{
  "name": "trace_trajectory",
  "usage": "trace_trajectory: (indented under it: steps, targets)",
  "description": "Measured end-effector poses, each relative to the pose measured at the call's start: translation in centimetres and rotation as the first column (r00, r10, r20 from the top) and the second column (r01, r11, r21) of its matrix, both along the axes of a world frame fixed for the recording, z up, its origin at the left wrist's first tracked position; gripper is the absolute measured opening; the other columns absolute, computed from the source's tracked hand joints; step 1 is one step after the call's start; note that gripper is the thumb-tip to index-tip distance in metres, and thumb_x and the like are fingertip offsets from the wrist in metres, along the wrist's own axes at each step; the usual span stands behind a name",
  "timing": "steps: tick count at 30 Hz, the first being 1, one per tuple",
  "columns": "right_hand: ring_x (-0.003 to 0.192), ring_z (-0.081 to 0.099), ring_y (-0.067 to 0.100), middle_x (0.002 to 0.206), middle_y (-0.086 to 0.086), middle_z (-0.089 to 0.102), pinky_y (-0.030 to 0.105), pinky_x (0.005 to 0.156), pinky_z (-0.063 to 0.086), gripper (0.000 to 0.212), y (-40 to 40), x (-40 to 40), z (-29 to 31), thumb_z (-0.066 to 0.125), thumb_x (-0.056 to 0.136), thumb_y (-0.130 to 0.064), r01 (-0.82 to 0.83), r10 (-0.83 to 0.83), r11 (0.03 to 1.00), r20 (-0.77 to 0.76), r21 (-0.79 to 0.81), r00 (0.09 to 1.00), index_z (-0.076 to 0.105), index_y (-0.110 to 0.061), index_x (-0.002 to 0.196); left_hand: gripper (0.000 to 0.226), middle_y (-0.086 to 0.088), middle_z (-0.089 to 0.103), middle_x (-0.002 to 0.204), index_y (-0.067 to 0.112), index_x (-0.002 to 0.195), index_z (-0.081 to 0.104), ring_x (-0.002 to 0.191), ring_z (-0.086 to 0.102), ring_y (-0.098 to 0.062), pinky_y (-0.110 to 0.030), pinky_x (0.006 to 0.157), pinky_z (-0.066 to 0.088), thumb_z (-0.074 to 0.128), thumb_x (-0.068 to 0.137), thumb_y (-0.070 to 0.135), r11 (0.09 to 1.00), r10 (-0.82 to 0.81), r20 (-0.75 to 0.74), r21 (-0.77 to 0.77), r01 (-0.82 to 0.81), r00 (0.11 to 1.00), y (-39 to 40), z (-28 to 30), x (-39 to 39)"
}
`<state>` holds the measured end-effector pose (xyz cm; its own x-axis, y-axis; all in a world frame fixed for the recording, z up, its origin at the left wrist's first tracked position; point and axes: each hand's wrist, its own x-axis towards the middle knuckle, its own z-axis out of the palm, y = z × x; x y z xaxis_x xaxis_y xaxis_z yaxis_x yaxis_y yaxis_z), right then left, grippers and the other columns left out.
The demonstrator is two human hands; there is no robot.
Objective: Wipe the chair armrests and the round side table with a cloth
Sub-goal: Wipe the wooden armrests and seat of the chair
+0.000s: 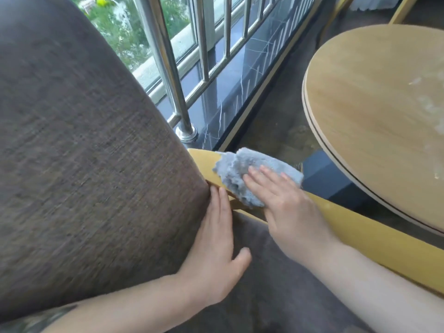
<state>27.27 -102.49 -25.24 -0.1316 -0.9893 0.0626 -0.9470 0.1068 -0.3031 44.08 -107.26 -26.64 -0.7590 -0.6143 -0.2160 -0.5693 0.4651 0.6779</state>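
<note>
The brown woven-fabric chair back (84, 140) fills the left. The round pale wooden side table (374, 111) stands well apart from the yellow wooden armrest (360, 227). The right hand (288, 212), fingers spread, presses a grey-blue fluffy cloth (249, 171) onto the armrest's rear end. The left hand (216, 248) lies flat and open against the chair back's edge.

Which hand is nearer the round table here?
The right hand: it presses the cloth on the armrest just beside the table. The left hand lies flat against the chair back, farther away.
</note>
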Motion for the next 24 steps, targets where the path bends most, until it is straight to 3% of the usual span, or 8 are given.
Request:
trace_trajectory:
  steps: [3, 6, 9, 12, 15, 19, 22, 24]
  targets:
    - [0.131, 0.046, 0.019, 0.136, -0.001, 0.055, 0.033, 0.112, 0.025, 0.059, -3.2, 1.7, 0.3, 0.029, 0.077, -0.011, -0.172, 0.173, 0.985, 0.020, -0.025, 0.985, 0.060, -0.016, 0.127, 0.100, -0.001, -0.017, 0.159, 0.015, 0.151, -0.014, 0.147, -0.018, -0.015, -0.029, 0.120, -0.001, 0.058, 0.084, 0.030, 0.999, 0.002, 0.023, -0.040, -0.001, 1.000, 0.0, -0.3, -0.1]
    - [0.138, 0.035, 0.010, 0.146, -0.009, 0.043, 0.032, 0.112, 0.027, 0.052, -7.0, 1.7, 1.1, 0.036, 0.087, -0.010, -0.225, 0.222, 0.974, 0.087, 0.034, 0.971, 0.052, -0.020, 0.135, 0.104, -0.001, -0.040, 0.151, 0.016, 0.148, -0.026, 0.140, -0.033, -0.010, -0.026, 0.118, -0.008, 0.057, 0.086, 0.029, 1.000, -0.007, 0.087, -0.014, 0.008, 0.996, -0.3, -0.5, 0.0]
    - [0.139, 0.023, -0.001, 0.154, -0.026, 0.018, 0.027, 0.109, 0.034, 0.061, -8.1, 0.2, 1.2, 0.040, 0.095, -0.013, -0.126, 0.112, 0.983, 0.106, 0.131, 0.988, 0.025, -0.038, 0.148, 0.108, 0.006, -0.052, 0.142, 0.018, 0.143, -0.034, 0.138, -0.036, -0.008, -0.030, 0.120, -0.004, 0.057, 0.086, 0.028, 1.000, 0.002, 0.063, -0.029, 0.000, 0.998, 0.1, 0.2, 0.1]
    - [0.141, 0.026, 0.006, 0.153, -0.016, 0.029, 0.033, 0.112, 0.032, 0.061, -5.0, 0.2, 0.9, 0.029, 0.091, -0.007, -0.014, 0.003, 0.997, 0.145, 0.080, 0.989, 0.034, -0.030, 0.146, 0.104, 0.007, -0.049, 0.144, 0.021, 0.141, -0.036, 0.139, -0.035, -0.007, -0.025, 0.118, -0.010, 0.051, 0.084, 0.031, 0.988, -0.017, -0.004, -0.151, 0.016, 1.000, 0.2, 0.9, 0.1]
    - [0.136, 0.040, 0.020, 0.143, 0.001, 0.048, 0.040, 0.113, 0.029, 0.067, -0.1, 1.1, 0.3, 0.020, 0.078, -0.010, 0.013, -0.012, 1.000, 0.035, -0.015, 0.999, 0.050, -0.015, 0.137, 0.100, 0.011, -0.047, 0.144, 0.023, 0.139, -0.035, 0.137, -0.035, -0.002, -0.019, 0.114, -0.014, 0.050, 0.087, 0.033, 0.985, -0.006, -0.040, -0.171, -0.001, 0.999, -0.6, 1.0, -0.3]
    - [0.138, 0.036, 0.015, 0.145, -0.002, 0.045, 0.032, 0.116, 0.022, 0.066, 5.1, -0.4, 0.0, 0.021, 0.081, -0.006, 0.228, -0.228, 0.974, -0.021, -0.015, 0.973, 0.048, -0.017, 0.140, 0.095, 0.007, -0.032, 0.154, 0.032, 0.143, -0.025, 0.140, -0.027, 0.003, -0.012, 0.111, -0.012, 0.056, 0.093, 0.029, 0.986, -0.034, -0.005, -0.166, 0.033, 0.999, -2.2, 1.3, -0.6]
    - [0.139, 0.033, 0.018, 0.147, 0.001, 0.042, 0.035, 0.115, 0.018, 0.065, 10.5, -1.4, -0.4, 0.034, 0.079, 0.004, 0.472, -0.472, 0.881, -0.042, -0.023, 0.880, 0.044, -0.013, 0.141, 0.075, 0.015, -0.023, 0.155, 0.033, 0.149, -0.013, 0.142, -0.023, 0.002, -0.019, 0.114, -0.010, 0.033, 0.095, 0.058, 0.961, -0.115, 0.124, -0.236, 0.142, 0.986, -3.6, 2.1, -1.3]
    - [0.140, 0.032, 0.020, 0.147, 0.003, 0.042, 0.039, 0.113, 0.021, 0.066, 11.9, 0.5, -0.6, 0.039, 0.077, 0.003, 0.505, -0.506, 0.863, -0.066, -0.024, 0.860, 0.045, -0.011, 0.141, 0.073, 0.018, -0.017, 0.155, 0.033, 0.151, -0.005, 0.143, -0.021, -0.002, -0.021, 0.114, -0.011, 0.010, 0.088, 0.067, 0.929, -0.160, 0.228, -0.294, 0.225, 0.960, -4.6, 2.5, -2.4]
